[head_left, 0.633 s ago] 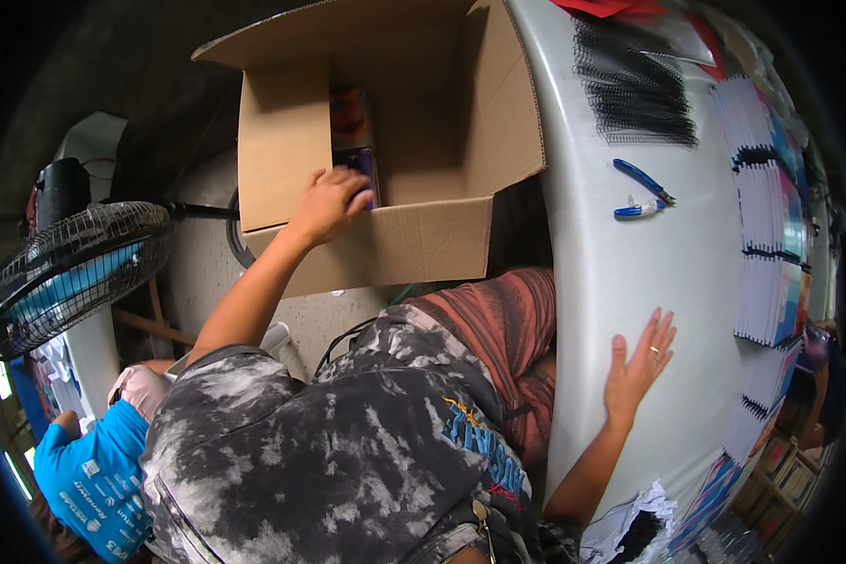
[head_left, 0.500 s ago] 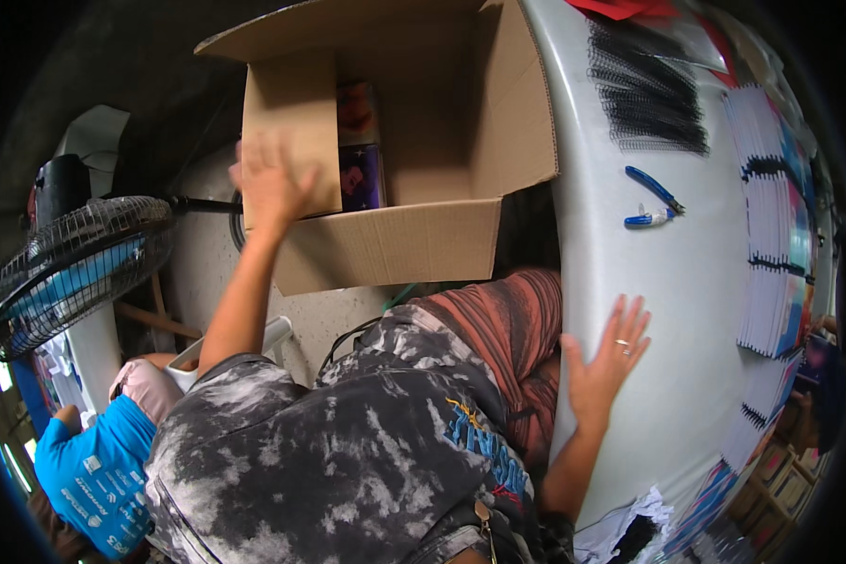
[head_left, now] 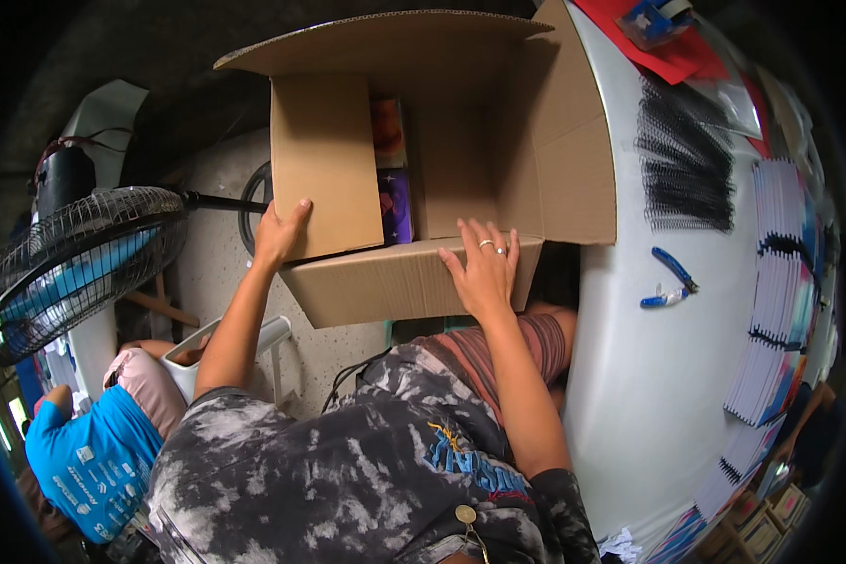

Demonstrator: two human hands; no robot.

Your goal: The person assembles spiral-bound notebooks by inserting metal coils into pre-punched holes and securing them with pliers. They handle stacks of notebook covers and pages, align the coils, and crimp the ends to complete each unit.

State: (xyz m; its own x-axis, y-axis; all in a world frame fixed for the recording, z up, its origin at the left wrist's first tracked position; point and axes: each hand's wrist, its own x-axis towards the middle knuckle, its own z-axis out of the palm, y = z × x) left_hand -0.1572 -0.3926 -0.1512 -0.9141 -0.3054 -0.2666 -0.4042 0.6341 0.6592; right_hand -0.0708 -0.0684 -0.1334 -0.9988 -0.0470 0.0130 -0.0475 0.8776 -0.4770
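Both hands moved onto the box (head_left: 414,273) — right hand (head_left: 484,273) left the surface (head_left: 667,376), lay open on the front flap; left hand (head_left: 279,233) gripped the side flap.

Table (head_left: 667,395): white, on the right, curved by the lens.
Pliers (head_left: 667,282): blue-handled, lying on the table, apart from the rest.
Binding coils (head_left: 686,169): black, heaped on the table beyond the pliers.
Booklets (head_left: 771,310): spiral-bound, stacked in rows along the table's far right edge.
Red sheet (head_left: 672,56): at the table's top end.
Fan (head_left: 75,268): black-caged, blue-bladed, on the left.
Person in blue shirt (head_left: 89,461): low on the left, below the fan.
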